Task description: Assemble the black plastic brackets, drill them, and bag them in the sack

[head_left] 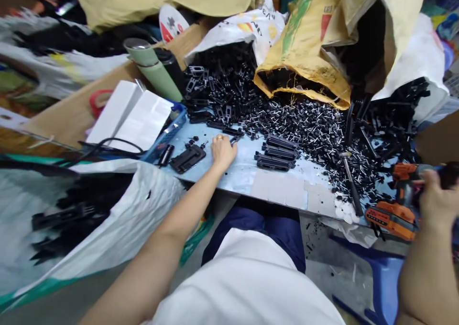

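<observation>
My left hand (223, 151) is over the light blue tabletop, its fingers closed on a small black plastic part (235, 137) that sticks out past the fingertips. At the right edge my right hand (435, 196) is wrapped around an orange and black cordless drill (392, 218), partly hidden by the hand. Several long black plastic pieces (275, 153) lie side by side right of my left hand. Left of it lies a flat black fixture (188, 158) with small black bits beside it.
A hammer (351, 184) lies near the drill by white discs (346, 211). Heaped black-headed screws (297, 124) and black parts (222, 83) spill from sacks (304, 42) behind. A blue basket (175, 124) and green flask (154, 69) stand left; a blue stool (387, 277) is below.
</observation>
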Demonstrator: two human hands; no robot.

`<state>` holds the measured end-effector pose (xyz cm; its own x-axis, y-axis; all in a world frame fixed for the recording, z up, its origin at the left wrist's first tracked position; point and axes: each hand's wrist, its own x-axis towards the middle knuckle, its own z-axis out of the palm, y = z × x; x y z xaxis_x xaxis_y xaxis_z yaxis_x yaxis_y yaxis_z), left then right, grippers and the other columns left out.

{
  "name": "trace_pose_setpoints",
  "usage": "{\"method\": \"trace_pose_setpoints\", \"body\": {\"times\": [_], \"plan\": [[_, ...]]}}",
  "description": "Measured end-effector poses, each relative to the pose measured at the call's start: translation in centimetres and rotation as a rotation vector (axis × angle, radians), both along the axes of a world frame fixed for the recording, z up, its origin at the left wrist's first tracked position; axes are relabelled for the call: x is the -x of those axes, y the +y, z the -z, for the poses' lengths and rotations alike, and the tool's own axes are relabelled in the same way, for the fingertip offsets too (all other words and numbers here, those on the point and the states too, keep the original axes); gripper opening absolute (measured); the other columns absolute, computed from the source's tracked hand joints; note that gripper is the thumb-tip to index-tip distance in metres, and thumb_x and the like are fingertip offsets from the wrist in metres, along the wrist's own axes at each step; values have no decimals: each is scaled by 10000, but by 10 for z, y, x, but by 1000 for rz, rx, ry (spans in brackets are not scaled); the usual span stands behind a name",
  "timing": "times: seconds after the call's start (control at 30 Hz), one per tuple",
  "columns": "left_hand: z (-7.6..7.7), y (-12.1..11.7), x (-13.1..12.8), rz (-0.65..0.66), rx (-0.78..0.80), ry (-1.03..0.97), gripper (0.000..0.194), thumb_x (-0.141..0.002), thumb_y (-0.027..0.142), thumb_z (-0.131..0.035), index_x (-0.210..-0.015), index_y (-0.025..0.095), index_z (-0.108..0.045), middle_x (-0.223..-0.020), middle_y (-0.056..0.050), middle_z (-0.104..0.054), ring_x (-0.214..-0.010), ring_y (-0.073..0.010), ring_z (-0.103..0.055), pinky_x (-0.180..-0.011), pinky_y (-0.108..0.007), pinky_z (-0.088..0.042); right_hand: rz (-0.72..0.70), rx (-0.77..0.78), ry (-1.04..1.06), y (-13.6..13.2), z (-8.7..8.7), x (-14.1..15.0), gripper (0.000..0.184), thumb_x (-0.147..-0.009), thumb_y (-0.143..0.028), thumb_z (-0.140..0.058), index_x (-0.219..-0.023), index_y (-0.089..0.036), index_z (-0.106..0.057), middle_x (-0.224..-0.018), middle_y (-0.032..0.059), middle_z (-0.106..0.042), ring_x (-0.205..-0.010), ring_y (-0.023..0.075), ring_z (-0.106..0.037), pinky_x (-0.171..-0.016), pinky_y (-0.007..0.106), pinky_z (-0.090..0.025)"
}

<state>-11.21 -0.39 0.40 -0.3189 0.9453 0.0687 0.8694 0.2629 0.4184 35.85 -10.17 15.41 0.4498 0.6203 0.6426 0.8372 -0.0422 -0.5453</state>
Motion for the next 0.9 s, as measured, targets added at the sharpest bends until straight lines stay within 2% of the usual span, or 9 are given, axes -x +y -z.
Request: {"method": "trace_pose_setpoints", "body": {"times": [0.1, 0.2, 0.3, 0.37, 0.47, 0.53, 0.63, 0.73, 0.9], "plan": [[-5, 12, -3, -63, 31, -10, 236, -714, 141, -521, -921, 62, -601, -1060, -239, -578, -1079, -379, -476, -877, -519, -391, -272, 216, 214, 16, 20, 73, 525, -631, -577, -658, -990, -221, -516, -760, 52, -600, -529, 180, -573, -547, 395, -476], [-10, 9, -2, -24, -266, -156, 199, -698, 168, -572, -890, 118, -592, -1052, -172, -596, -1087, -324, -488, -919, -489, -390, -504, 403, 445, 28, 49, 130, 589, -633, -649, -602, -985, -191, -490, -690, -3, -583, -458, 122, -537, -469, 299, -466], [-15, -11, -16, 175, -528, -458, 196, -761, 255, -559, -924, 151, -586, -993, -94, -614, -983, -227, -558, -878, -392, -454, -719, 577, 687, 35, 81, 178, 568, -709, -728, -436, -836, -179, -514, -608, -13, -562, -458, 103, -531, -448, 251, -468], [-19, -31, -37, 352, -480, -689, 254, -822, 317, -500, -993, 152, -591, -909, -62, -617, -789, -164, -603, -737, -318, -509, -791, 612, 852, 37, 99, 207, 587, -702, -754, -411, -762, -178, -511, -605, -3, -571, -471, 97, -538, -463, 239, -485], [-23, -57, -70, 582, -249, -922, 360, -868, 363, -436, -1140, 167, -569, -906, -49, -598, -532, -82, -558, -520, -235, -491, -834, 591, 1029, 37, 115, 236, 597, -679, -753, -453, -801, -175, -539, -659, 10, -597, -503, 99, -559, -467, 226, -494], [-25, -67, -85, 643, -189, -943, 387, -876, 370, -431, -1202, 195, -543, -939, -49, -594, -507, -67, -546, -506, -225, -488, -864, 603, 1071, 36, 119, 243, 622, -698, -742, -442, -904, -171, -575, -666, 10, -595, -509, 103, -563, -442, 220, -484], [-28, -73, -91, 651, -279, -806, 370, -874, 334, -451, -1205, 204, -552, -938, -56, -613, -731, -132, -612, -693, -268, -519, -945, 608, 991, 32, 118, 236, 641, -738, -692, -452, -1100, -178, -577, -672, -9, -575, -497, 91, -542, -436, 220, -484], [-33, -77, -91, 682, -366, -647, 350, -880, 298, -445, -1192, 195, -567, -926, -70, -622, -882, -171, -604, -787, -289, -502, -1052, 566, 745, 31, 113, 218, 587, -776, -585, -511, -1230, -214, -534, -738, -20, -568, -489, 64, -507, -473, 226, -499], [-38, -87, -95, 678, -455, -539, 352, -911, 291, -396, -1218, 205, -545, -909, -61, -613, -822, -144, -606, -727, -247, -503, -1112, 507, 344, 31, 103, 198, 505, -852, -476, -479, -1296, -236, -495, -831, 18, -591, -532, 71, -508, -541, 234, -502]]}}
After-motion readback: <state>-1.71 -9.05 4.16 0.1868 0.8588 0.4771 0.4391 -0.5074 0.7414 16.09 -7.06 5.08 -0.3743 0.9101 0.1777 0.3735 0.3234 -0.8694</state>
